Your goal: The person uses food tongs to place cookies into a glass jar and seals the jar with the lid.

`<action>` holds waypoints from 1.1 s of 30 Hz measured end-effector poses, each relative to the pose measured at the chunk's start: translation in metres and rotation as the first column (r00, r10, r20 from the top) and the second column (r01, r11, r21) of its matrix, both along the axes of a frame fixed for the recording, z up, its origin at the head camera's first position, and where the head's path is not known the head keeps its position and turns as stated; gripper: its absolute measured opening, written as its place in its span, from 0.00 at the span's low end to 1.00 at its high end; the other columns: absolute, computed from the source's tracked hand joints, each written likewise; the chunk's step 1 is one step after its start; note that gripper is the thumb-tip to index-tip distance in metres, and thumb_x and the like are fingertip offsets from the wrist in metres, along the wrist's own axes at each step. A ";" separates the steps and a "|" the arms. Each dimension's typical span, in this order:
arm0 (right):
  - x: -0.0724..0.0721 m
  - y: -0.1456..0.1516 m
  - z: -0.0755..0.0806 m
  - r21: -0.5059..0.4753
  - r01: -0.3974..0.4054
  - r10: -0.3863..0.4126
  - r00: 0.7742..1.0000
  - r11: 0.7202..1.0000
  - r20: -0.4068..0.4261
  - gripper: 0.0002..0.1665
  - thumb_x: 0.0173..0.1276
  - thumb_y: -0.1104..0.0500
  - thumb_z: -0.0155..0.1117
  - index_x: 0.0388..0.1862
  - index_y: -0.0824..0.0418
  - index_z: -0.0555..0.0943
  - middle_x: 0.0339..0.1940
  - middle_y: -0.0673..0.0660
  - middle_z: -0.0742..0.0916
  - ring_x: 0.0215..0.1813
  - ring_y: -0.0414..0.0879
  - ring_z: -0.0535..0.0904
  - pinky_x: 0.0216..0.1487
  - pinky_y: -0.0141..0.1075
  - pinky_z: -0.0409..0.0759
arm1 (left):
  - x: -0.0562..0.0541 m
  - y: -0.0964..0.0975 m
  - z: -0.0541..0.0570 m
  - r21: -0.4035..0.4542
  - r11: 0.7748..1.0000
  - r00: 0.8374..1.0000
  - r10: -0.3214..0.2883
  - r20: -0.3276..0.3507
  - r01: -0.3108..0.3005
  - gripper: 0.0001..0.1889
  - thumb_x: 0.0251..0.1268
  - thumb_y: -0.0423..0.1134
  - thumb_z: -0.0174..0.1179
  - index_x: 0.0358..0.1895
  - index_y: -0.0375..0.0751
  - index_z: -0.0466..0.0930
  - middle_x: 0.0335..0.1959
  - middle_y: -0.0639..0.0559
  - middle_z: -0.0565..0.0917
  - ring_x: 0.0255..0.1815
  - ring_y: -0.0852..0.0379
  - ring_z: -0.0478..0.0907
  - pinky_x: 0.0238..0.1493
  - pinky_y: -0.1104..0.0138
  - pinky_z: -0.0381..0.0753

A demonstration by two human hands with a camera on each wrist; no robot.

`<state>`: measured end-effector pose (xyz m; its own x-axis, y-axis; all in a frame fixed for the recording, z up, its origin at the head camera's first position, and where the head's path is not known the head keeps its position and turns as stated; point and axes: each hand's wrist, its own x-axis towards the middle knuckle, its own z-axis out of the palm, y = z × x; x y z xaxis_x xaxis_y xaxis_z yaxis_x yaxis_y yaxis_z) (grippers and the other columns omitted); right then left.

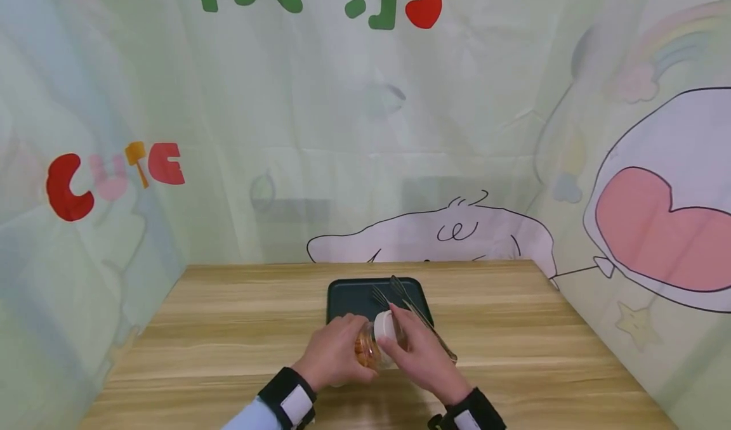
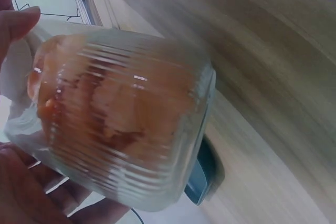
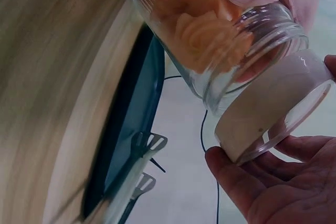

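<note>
A ribbed glass jar is tilted in my left hand, whose fingers and thumb grip its sides. Orange-brown swirled pieces fill much of it in the left wrist view. My right hand holds a white lid by its edge. In the right wrist view the lid is right at the jar's mouth, with the screw threads showing beside it. Just beyond both hands lies a dark rectangular tray.
Metal tongs with slotted ends lie across the tray's right side, their handle end over the wooden table. A printed cloth backdrop stands behind the table and along its sides.
</note>
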<state>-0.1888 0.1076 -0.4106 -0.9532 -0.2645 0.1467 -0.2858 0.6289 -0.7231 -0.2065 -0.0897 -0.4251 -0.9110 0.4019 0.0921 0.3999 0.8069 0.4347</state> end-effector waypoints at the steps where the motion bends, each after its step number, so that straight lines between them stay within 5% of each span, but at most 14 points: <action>1: 0.000 -0.001 -0.001 0.000 -0.001 0.001 1.000 1.000 0.003 0.46 0.75 0.39 0.64 0.79 0.67 0.66 0.75 0.68 0.75 0.67 0.61 0.78 0.60 0.59 0.84 | 0.000 0.000 0.000 0.000 1.000 1.000 -0.002 -0.001 0.002 0.41 0.41 0.58 0.81 0.61 0.46 0.78 0.51 0.51 0.83 0.45 0.56 0.77 0.45 0.55 0.88; 18: 0.004 -0.007 -0.009 0.031 -0.058 0.058 0.998 0.998 -0.003 0.43 0.76 0.39 0.62 0.77 0.66 0.68 0.74 0.68 0.75 0.67 0.60 0.78 0.64 0.61 0.81 | 0.000 -0.002 0.001 0.053 0.998 0.999 -0.030 0.018 0.029 0.41 0.40 0.55 0.83 0.61 0.48 0.77 0.50 0.53 0.83 0.43 0.60 0.79 0.49 0.57 0.89; 33: 0.005 -0.029 -0.005 0.102 0.145 -0.146 0.989 0.984 -0.005 0.46 0.75 0.32 0.57 0.68 0.72 0.75 0.52 0.66 0.87 0.49 0.52 0.84 0.48 0.51 0.86 | 0.000 -0.006 -0.002 0.071 0.997 1.000 -0.013 0.015 0.012 0.40 0.41 0.55 0.83 0.61 0.48 0.77 0.49 0.53 0.82 0.42 0.60 0.78 0.47 0.57 0.88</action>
<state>-0.1837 0.0790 -0.4160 -0.9829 -0.1364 0.1238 -0.1842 0.7341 -0.6536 -0.2065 -0.0953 -0.4272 -0.9077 0.4059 0.1066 0.4022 0.7688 0.4972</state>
